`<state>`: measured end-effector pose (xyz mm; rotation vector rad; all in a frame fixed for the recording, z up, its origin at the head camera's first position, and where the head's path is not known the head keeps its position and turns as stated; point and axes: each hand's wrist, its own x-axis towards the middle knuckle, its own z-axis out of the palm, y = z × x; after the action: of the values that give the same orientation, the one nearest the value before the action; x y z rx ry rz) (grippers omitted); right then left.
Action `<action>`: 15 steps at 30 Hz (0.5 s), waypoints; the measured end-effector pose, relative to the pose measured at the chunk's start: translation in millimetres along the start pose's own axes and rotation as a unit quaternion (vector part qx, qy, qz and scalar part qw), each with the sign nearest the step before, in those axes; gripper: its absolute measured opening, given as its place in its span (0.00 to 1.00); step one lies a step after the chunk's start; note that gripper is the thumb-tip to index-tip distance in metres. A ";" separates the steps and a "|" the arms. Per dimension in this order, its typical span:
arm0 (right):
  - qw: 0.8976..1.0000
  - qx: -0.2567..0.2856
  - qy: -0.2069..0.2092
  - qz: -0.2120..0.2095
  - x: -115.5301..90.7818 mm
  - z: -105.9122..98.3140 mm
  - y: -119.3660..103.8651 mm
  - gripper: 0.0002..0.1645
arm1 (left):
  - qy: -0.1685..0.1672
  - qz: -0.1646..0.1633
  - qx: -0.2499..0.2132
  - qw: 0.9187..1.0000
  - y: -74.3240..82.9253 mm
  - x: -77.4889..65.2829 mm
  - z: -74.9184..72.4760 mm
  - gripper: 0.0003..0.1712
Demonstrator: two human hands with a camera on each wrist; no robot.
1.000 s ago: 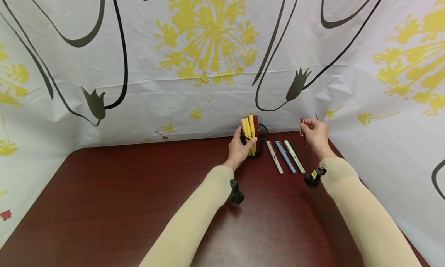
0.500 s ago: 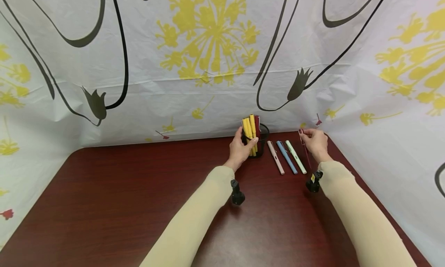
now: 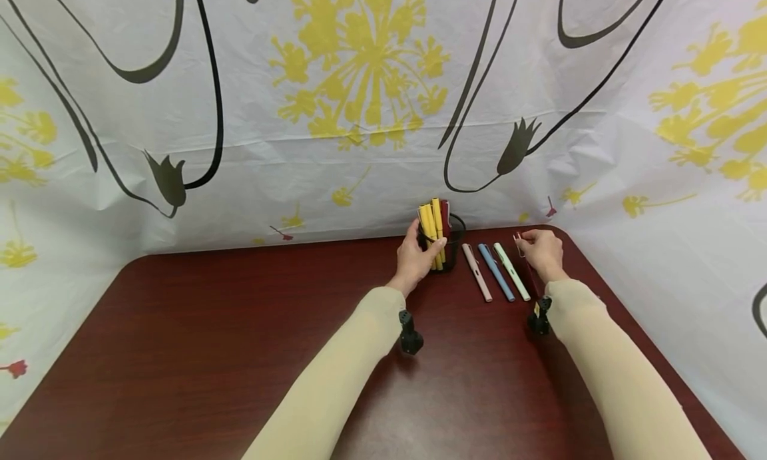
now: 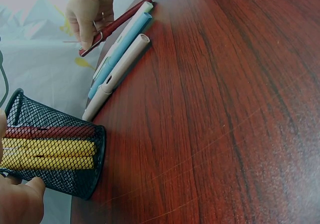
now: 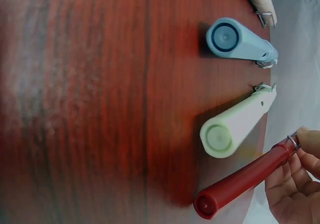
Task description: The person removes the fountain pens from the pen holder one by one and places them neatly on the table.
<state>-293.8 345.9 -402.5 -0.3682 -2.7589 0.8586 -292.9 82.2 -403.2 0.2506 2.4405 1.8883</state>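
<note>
By the left hand (image 3: 411, 260), a mesh cup (image 4: 50, 115) holding yellow pens (image 3: 437, 219) is gripped. Right of the cup, a pink pen (image 3: 477, 273), blue pen (image 3: 497, 273) and green pen (image 3: 512, 272) are laid on the tabletop (image 3: 240, 340); farthest right of it, a red pen (image 5: 245, 182) is pinched by the right hand (image 3: 542, 252).

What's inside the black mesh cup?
In the mesh cup: yellow pens and at least one dark red pen. The left hand covers part of it in the head view; pens overlap, so no exact count.
</note>
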 end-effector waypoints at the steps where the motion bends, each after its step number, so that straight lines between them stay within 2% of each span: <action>1: 1.000 -0.004 -0.002 0.001 0.4 0.5 -0.2 0.18 | 0.000 -0.001 0.000 1.000 -0.2 0.2 0.2 0.43; 15: 0.997 -0.029 -0.044 0.048 6.7 9.6 -0.2 0.22 | -0.004 -0.007 0.002 1.000 0.9 0.3 -0.6 0.43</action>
<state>-302.9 342.7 -409.2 -0.4888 -2.8729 0.8387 -293.2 81.9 -402.2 0.2410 2.4341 1.8737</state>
